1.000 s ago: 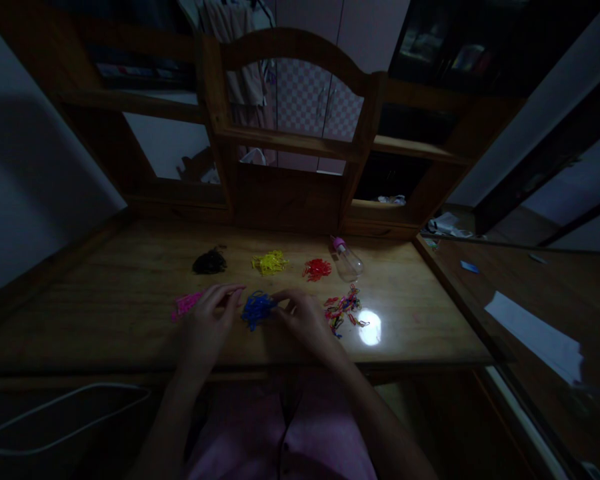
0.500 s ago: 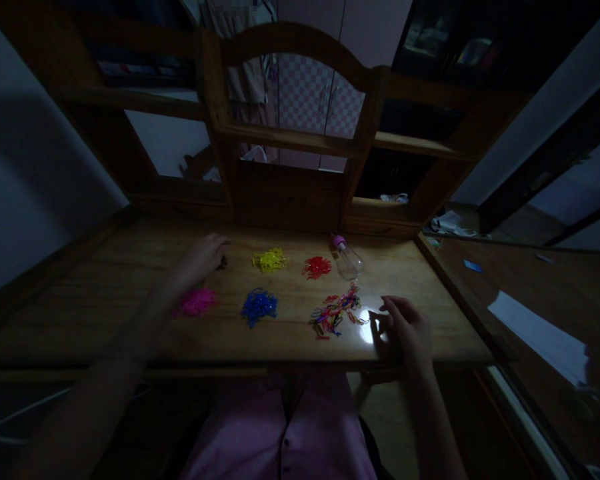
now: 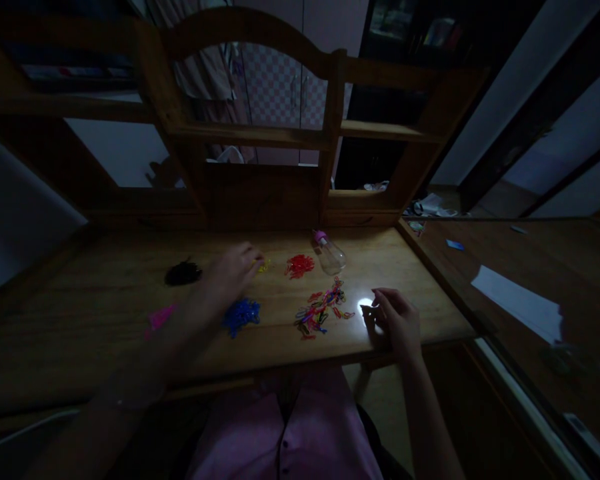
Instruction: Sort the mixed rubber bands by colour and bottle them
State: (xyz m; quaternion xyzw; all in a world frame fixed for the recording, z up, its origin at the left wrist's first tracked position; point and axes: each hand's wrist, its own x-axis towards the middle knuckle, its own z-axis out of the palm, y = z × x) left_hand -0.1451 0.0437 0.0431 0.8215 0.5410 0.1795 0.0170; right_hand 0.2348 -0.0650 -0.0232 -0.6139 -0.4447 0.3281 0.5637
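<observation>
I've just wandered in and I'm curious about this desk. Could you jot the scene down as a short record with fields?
Left hand: at the yellow pile, hiding part of it; contents unclear
Right hand: right of the mixed-colour pile; contents unclear
Far row: black pile, yellow pile, red pile, clear bottle
Near row: pink pile, blue pile, mixed-colour pile
Bottle cap: pink
Lighting: dim

Home room | wooden desk [image 3: 105, 280] | hanging clothes [image 3: 207, 75] | checkered cupboard doors [image 3: 271, 83]
</observation>
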